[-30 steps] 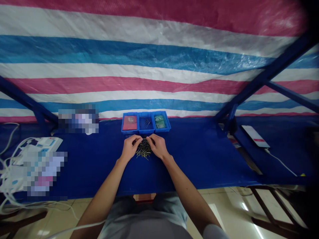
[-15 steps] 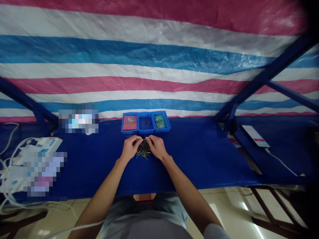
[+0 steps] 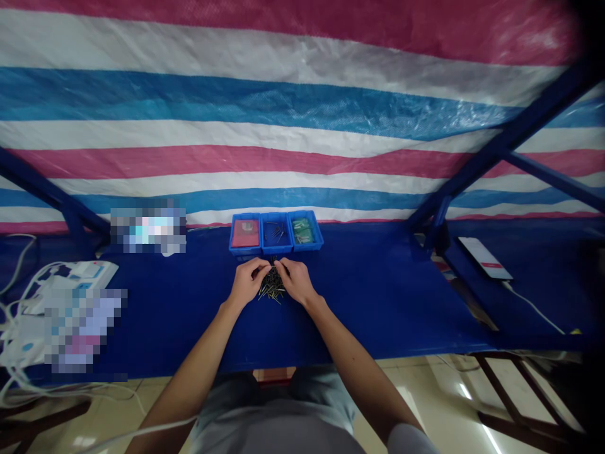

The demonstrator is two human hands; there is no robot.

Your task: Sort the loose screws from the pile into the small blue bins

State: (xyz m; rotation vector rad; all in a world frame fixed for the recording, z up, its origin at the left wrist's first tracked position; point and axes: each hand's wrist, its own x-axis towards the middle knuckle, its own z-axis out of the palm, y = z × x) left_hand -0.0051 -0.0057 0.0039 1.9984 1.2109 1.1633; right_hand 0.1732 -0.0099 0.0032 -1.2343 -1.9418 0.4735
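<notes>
Closely; left hand point(image 3: 246, 279) and right hand point(image 3: 297, 277) flank metal pieces point(image 3: 271, 287); fingers bent; grip unclear

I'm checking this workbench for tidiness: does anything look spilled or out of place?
The tangled white cables at far left look untidy, looping beyond the blue tabletop. The heap of thin, brassy metal pieces lies loose outside the blue plastic bins.

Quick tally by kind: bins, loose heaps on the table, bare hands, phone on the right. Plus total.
Blue bins: 3 (left bin, middle bin, right bin)
Heap of small metal pieces: 1 (single pieces overlap too much to count)
Bare hands: 2 (left hand, right hand)
White phone: 1
Total: 7
</notes>
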